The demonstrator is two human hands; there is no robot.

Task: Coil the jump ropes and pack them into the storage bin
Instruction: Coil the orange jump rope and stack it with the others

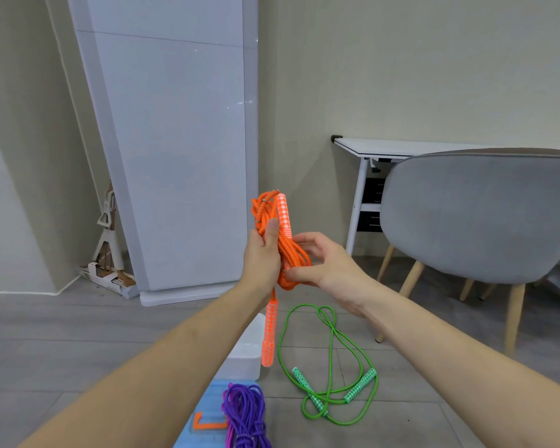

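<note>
Left hand [262,253] grips orange rope [290,253] coil; right hand [320,258] pinches strand. I keep loops tight, tuck hanging handle [269,334].

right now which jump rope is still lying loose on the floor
The green rope, sprawled uncoiled on the floor. The orange rope is bundled in both hands; the purple rope is already coiled.

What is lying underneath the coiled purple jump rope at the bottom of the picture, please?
The purple jump rope rests on a light blue lid or bin top with an orange latch. What lies directly beneath the coil is covered, and the frame cuts the rest off.
</note>
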